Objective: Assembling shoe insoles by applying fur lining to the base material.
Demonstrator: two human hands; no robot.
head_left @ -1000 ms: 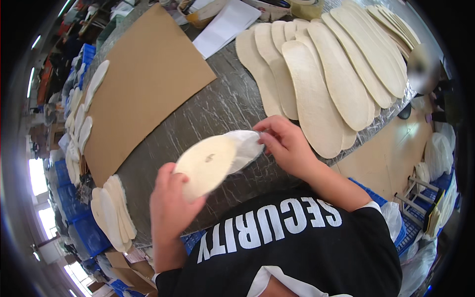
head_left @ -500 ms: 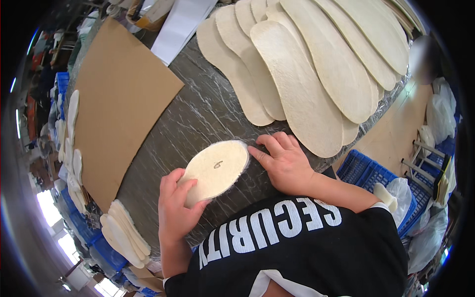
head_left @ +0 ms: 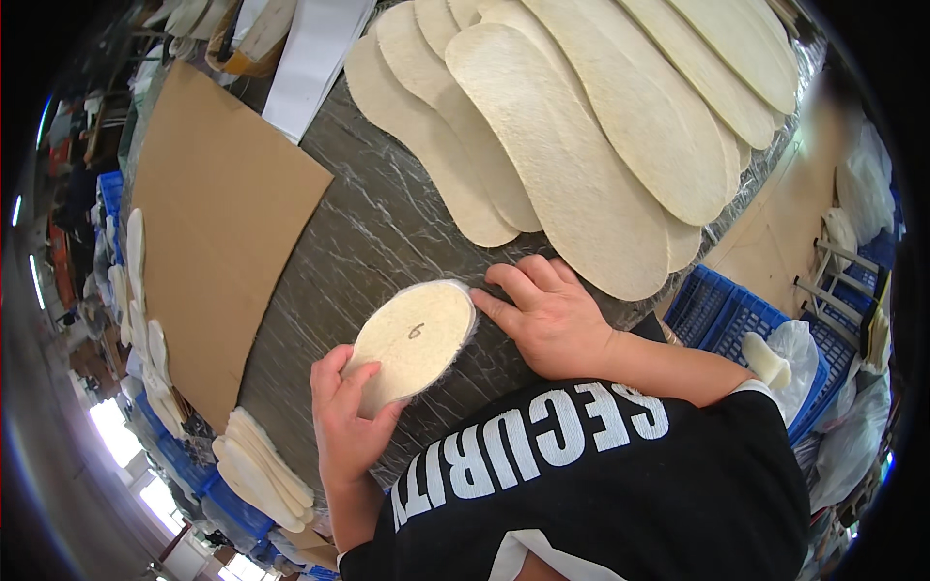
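The left hand (head_left: 347,426) holds the near end of a small furry oval pad (head_left: 412,341) with its fingers curled round the edge. The pad lies flat on the dark shiny table (head_left: 387,223). The right hand (head_left: 550,315) rests open and flat on the table, its fingertips just touching the pad's far edge. Behind it lie big pale sole shapes (head_left: 572,145), one over another. A brown cardboard sheet (head_left: 213,223) lies to the left. Blue crates (head_left: 736,315) stand on the floor to the right.
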